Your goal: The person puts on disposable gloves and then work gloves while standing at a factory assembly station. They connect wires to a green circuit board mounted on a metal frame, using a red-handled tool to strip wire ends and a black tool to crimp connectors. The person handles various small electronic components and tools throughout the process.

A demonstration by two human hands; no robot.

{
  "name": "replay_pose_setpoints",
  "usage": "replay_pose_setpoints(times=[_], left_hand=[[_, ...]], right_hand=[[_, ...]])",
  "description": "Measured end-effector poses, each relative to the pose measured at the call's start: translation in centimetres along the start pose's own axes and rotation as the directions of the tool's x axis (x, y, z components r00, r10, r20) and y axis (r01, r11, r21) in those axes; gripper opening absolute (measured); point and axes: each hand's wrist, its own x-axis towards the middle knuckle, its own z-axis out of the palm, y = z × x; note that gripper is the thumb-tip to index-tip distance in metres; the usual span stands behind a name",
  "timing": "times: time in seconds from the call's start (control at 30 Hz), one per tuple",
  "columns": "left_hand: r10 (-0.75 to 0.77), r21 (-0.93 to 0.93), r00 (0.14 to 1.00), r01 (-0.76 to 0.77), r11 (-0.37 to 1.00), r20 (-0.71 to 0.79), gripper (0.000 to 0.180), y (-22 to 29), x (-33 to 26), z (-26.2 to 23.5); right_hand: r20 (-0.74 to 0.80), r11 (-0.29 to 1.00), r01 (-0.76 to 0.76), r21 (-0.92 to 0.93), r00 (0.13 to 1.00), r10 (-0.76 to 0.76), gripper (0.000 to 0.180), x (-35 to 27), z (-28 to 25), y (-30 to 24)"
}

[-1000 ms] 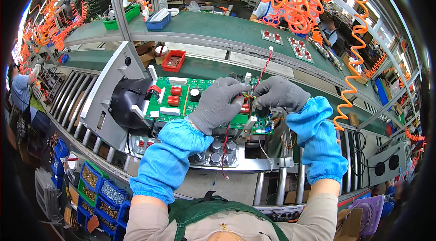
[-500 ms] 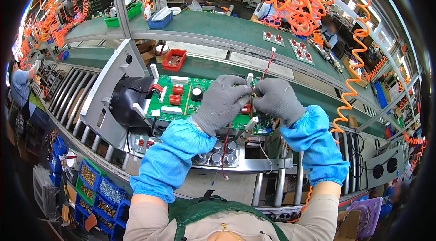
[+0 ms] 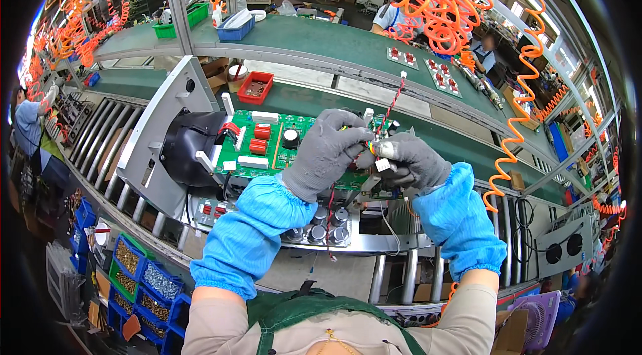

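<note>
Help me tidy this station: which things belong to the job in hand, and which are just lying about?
Likely part of the job:
coloured wires, pinched by the left hand and right hand
green circuit board beneath

Likely just lying about:
red bin
blue bin on the far bench
purple fan

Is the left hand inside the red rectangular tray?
No, the left hand is over the green circuit board, apart from the red tray.

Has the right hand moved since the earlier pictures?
Yes. The right hand has moved slightly nearer the wearer's body, judged against the green circuit board.
</note>
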Motion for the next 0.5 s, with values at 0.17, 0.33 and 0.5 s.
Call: replay_pose_setpoints(times=[0.17,0.33,0.5], left_hand=[[-0.016,-0.039,0.999,0.015,0.999,-0.029,0.025,0.1,0.1,-0.1],[-0.131,0.038,0.989,0.134,0.990,-0.067,0.027,0.0,-0.2,0.4],[-0.181,0.044,0.983,0.181,0.983,0.005,0.024,0.2,0.1,0.5]], right_hand=[[-0.089,0.951,0.103,-0.291,0.987,-0.134,0.029,0.9,-0.5,0.9],[-0.306,0.734,-0.082,-0.674,0.935,-0.177,0.019,1.1,-3.0,-0.8],[-0.364,0.449,-0.262,-0.854,0.918,-0.156,0.020,1.5,-2.1,-1.0]])
